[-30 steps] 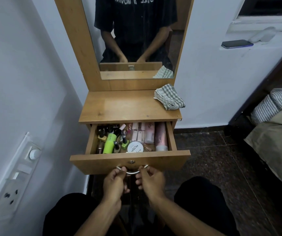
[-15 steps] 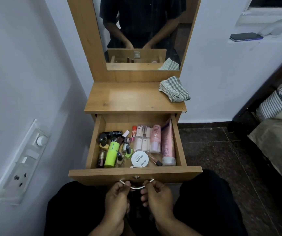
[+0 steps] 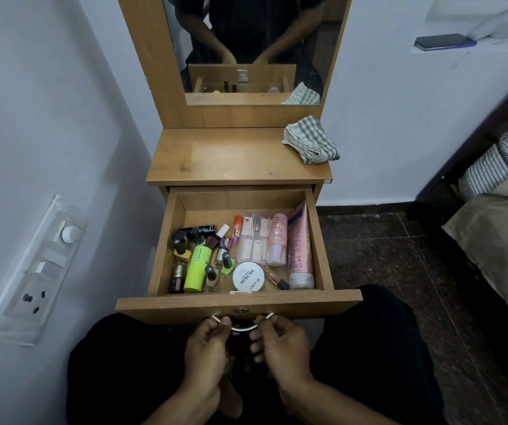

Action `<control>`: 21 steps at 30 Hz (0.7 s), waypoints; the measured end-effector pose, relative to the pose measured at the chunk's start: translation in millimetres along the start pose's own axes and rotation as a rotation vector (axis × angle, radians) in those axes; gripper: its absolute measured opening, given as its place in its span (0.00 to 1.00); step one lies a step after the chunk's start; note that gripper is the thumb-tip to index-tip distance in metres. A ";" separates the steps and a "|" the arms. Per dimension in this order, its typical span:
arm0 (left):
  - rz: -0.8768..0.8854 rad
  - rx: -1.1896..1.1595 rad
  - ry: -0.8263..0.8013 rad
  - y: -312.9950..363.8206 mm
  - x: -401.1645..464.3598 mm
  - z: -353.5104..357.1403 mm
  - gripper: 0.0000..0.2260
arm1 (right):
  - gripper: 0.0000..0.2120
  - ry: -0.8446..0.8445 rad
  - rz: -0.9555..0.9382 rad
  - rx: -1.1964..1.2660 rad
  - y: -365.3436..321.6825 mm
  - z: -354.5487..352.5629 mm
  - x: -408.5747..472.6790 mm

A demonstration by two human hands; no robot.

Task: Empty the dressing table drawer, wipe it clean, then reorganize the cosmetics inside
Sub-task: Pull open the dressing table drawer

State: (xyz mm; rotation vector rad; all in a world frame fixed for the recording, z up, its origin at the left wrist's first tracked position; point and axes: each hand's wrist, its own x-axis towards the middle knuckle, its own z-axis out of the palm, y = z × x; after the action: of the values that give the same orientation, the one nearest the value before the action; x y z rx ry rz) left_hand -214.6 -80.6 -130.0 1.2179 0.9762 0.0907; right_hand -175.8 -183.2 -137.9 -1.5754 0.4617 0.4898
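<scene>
— Drawer (image 3: 167, 240): pulled wide open under the tabletop (image 3: 231, 157), cosmetics crowded at six o'clock inside.
— Hands?
— Left hand (image 3: 206, 348), right hand (image 3: 283, 345): both curled round the metal handle (image 3: 242, 328). Checked cloth (image 3: 311, 139) at two o'clock.

White walls (image 3: 384, 124) close around my corner, a switchboard (image 3: 35, 271) at my left. Dark speckled stone floor (image 3: 400, 271) runs to a dark-framed bed (image 3: 476, 142) with striped bedding (image 3: 498, 161); a phone (image 3: 444, 42) lies on a ledge.
</scene>
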 end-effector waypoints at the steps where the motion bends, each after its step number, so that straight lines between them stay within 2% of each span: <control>1: 0.000 0.002 -0.001 0.0 0.2 0.0 0.15 | 0.11 0.003 -0.002 -0.002 -0.3 0.0 0.1; 11: 0.010 0.062 -0.010 3.0 -3.7 0.8 0.15 | 0.11 0.018 -0.015 0.038 0.3 1.4 -2.6; 16: -0.014 0.011 -0.014 3.5 -4.4 -0.1 0.14 | 0.11 -0.004 -0.017 0.066 3.0 0.5 0.8; 19: -0.067 0.072 -0.059 7.1 1.8 -3.8 0.09 | 0.12 -0.022 0.032 0.106 2.0 -0.6 5.9; 21: -0.142 0.141 -0.159 13.8 0.4 -10.6 0.06 | 0.12 -0.091 0.088 0.101 0.2 -5.3 6.1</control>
State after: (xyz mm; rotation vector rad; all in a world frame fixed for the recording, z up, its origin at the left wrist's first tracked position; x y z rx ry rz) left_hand -215.6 -67.0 -119.1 1.2594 0.9381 -0.1875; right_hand -170.8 -188.4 -141.2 -1.4347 0.4808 0.5942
